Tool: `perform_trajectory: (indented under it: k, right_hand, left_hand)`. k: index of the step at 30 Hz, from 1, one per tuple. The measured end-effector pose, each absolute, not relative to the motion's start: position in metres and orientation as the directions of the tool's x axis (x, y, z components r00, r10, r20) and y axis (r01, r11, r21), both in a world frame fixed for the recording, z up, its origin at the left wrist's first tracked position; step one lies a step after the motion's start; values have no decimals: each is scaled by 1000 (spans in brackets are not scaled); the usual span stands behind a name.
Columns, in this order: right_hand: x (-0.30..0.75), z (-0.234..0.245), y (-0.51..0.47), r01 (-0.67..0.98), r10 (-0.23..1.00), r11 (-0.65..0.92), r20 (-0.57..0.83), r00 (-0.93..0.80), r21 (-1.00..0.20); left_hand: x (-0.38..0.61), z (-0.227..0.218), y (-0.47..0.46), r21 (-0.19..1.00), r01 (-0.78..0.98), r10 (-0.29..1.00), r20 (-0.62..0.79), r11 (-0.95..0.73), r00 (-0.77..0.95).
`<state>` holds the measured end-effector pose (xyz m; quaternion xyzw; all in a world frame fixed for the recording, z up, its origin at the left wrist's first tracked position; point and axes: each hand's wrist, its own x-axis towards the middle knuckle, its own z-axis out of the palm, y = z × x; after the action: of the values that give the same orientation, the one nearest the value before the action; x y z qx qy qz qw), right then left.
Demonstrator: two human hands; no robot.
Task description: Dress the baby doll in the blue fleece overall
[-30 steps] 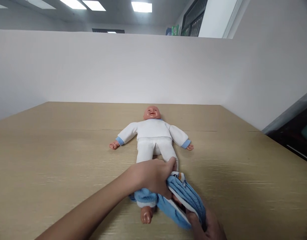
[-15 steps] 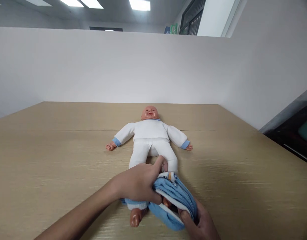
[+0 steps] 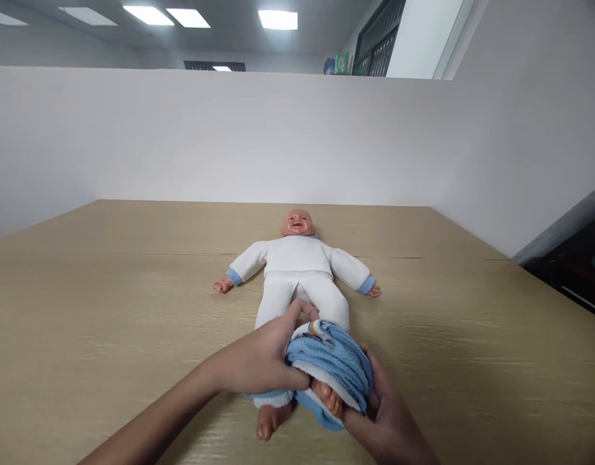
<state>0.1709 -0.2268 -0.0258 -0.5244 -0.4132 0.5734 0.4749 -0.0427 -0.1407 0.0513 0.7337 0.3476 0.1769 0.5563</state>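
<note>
A baby doll [image 3: 300, 258] in a white top and white trousers lies on its back on the wooden table [image 3: 108, 310], head away from me, arms spread. A bunched light-blue fleece garment [image 3: 333, 361] is gathered around the doll's lower legs. My left hand [image 3: 259, 361] grips the left side of that blue garment, thumb up by the doll's thigh. My right hand [image 3: 382, 413] is closed on its right lower edge. Both bare doll feet [image 3: 271, 420] poke out below the blue cloth.
White partition walls [image 3: 230, 135] enclose the table at the back and on both sides. A dark opening [image 3: 573, 265] shows past the table's right edge. The table top around the doll is bare wood.
Both hands have drawn the blue garment up the doll's legs toward its knees. The second foot now pokes out below the cloth. The camera tilted slightly.
</note>
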Motion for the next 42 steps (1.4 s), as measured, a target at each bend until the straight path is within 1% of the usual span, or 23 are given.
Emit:
perform_trajectory:
  k: [2, 6, 8, 11, 14, 16, 17, 19, 21, 22, 24, 27, 30, 32, 35, 38, 40, 42]
  right_hand:
    - [172, -22, -225, -93, 987, -159, -157, -25, -983]
    - [183, -21, -213, -28, 1000, -17, -17, 9, -999]
    - [190, -23, -204, 38, 999, 28, 26, -34, -999]
    - [203, -26, -190, 183, 987, 91, 64, -147, -979]
    - [218, -27, -181, 304, 986, 124, 82, -147, -945]
    - [229, -24, -177, 373, 981, 133, 70, -179, -918]
    - [236, -21, -175, 405, 974, 128, 38, -223, -905]
    - [247, -16, -172, 459, 941, 97, -69, -330, -883]
    - [256, -12, -166, 488, 915, 58, -149, -374, -871]
    - [258, -11, -163, 492, 912, 45, -165, -375, -870]
    - [258, -11, -153, 473, 924, 38, -150, -353, -880]
    - [247, -9, -133, 380, 950, 58, -66, -306, -923]
    - [231, -3, -113, 243, 926, 112, 12, -378, -964]
    - [224, -3, -104, 160, 914, 104, 30, -405, -982]
    - [219, -15, -99, 28, 928, -24, -33, -371, -999]
    - [217, -31, -102, -137, 925, -202, -142, -353, -970]
    - [214, -35, -105, -193, 925, -250, -175, -336, -949]
    - [211, -32, -106, -195, 927, -246, -172, -333, -950]
  left_hand:
    - [-42, 52, -143, 948, 286, 711, -104, -142, 695]
    - [-43, 49, -144, 954, 230, 725, -20, -193, 689]
    - [-44, 45, -143, 935, 251, 738, 16, -250, 675]
    - [-45, 41, -141, 876, 323, 755, 68, -358, 653]
    - [-49, 43, -140, 829, 360, 740, 93, -429, 666]
    - [-54, 46, -139, 793, 400, 732, 83, -459, 676]
    - [-57, 47, -138, 774, 424, 732, 74, -470, 677]
    - [-66, 50, -137, 753, 455, 735, 56, -476, 676]
    - [-75, 51, -135, 744, 469, 734, 41, -475, 678]
    - [-80, 52, -134, 739, 476, 734, 37, -477, 678]
    - [-88, 52, -130, 726, 492, 739, 33, -481, 673]
    - [-95, 49, -123, 724, 512, 763, 30, -462, 645]
    - [-98, 40, -116, 735, 533, 809, 36, -419, 587]
    - [-99, 32, -114, 744, 545, 840, 40, -386, 541]
    - [-104, 20, -115, 791, 518, 857, 16, -326, 514]
    - [-111, 7, -120, 899, 369, 819, -22, -235, 574]
    - [-115, -2, -123, 954, 248, 788, -20, -170, 615]
    - [-117, -11, -124, 978, 174, 780, -20, -114, 625]
